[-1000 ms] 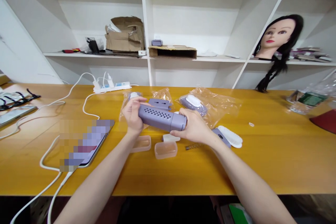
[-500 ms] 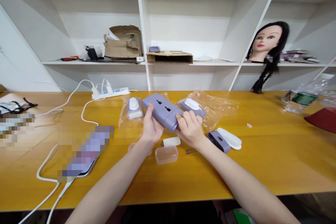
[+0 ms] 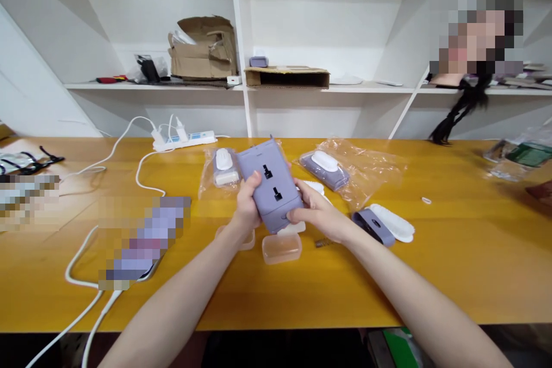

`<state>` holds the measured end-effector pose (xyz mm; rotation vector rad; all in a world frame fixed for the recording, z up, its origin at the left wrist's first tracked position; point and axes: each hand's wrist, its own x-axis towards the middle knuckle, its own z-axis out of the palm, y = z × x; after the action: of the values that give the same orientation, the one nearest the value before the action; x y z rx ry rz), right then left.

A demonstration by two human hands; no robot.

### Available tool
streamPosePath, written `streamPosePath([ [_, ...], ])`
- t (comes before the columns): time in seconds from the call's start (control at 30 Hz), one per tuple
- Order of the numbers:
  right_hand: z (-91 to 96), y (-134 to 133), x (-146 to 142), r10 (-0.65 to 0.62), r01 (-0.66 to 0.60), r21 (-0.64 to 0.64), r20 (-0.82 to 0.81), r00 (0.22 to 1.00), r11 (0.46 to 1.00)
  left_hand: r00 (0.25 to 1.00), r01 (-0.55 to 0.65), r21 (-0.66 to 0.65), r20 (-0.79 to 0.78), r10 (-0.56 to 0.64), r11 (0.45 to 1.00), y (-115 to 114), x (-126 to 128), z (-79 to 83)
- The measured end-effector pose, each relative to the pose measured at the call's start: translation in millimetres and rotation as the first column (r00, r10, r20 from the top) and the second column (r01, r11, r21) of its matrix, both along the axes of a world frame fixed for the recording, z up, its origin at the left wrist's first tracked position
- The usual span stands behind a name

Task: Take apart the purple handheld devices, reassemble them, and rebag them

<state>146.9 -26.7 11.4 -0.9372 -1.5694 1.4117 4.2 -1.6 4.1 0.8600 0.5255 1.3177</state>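
A flat purple plastic case [image 3: 276, 169] with two black keyhole-shaped slots is held above the table, tilted toward me. My left hand [image 3: 249, 200] grips its left edge, thumb on the face. My right hand [image 3: 319, 211] holds the lower right corner, its thumb near a small oval mark. Below the case sit a clear peach plastic box [image 3: 282, 248], a second similar box [image 3: 246, 238] partly behind my left wrist, and a white piece mostly hidden. A small spring [image 3: 324, 242] lies beside my right wrist. Right of it are a purple shell part [image 3: 374, 225] and white oval pieces [image 3: 394, 223].
Bagged purple parts with white brushes lie behind on the left [image 3: 224, 168] and right [image 3: 325, 168]. A charging phone [image 3: 149, 241] and cables occupy the left. A power strip [image 3: 185, 140] stands at the back. Shelves hold cardboard boxes [image 3: 287, 77]. A plastic bottle [image 3: 521, 152] is far right.
The case has turned more upright, with its slotted face toward me. My right hand has shifted from gripping its end to holding the corner with the thumb on the face. The view has moved slightly.
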Motion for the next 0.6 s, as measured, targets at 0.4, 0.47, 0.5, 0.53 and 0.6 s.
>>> streamPosePath([
  [0.4,-4.0,3.3,-3.5,-0.075,0.074,-0.141,0.001,0.997,0.987,0.99,0.027,0.056,0.136,-0.034,0.998,3.4,3.9,-16.9],
  [0.47,-1.7,1.2,-5.8,-0.098,0.099,-0.131,0.016,0.995,0.986,0.99,0.04,0.042,0.136,-0.045,0.998,2.6,4.2,-16.2],
  [0.5,-1.3,0.9,-6.9,-0.108,0.109,-0.13,0.012,0.994,0.986,0.99,0.051,0.029,0.13,-0.054,0.998,2.5,4.1,-15.6],
  [0.53,-1.8,1.1,-7.9,-0.121,0.12,-0.13,0.002,0.993,0.984,0.991,0.064,0.013,0.121,-0.065,0.998,2.7,3.9,-14.8],
  [0.6,-4.9,3.0,-9.5,-0.143,0.136,-0.132,-0.046,0.989,0.982,0.993,0.065,-0.011,0.101,-0.063,0.998,4.1,3.0,-13.4],
])
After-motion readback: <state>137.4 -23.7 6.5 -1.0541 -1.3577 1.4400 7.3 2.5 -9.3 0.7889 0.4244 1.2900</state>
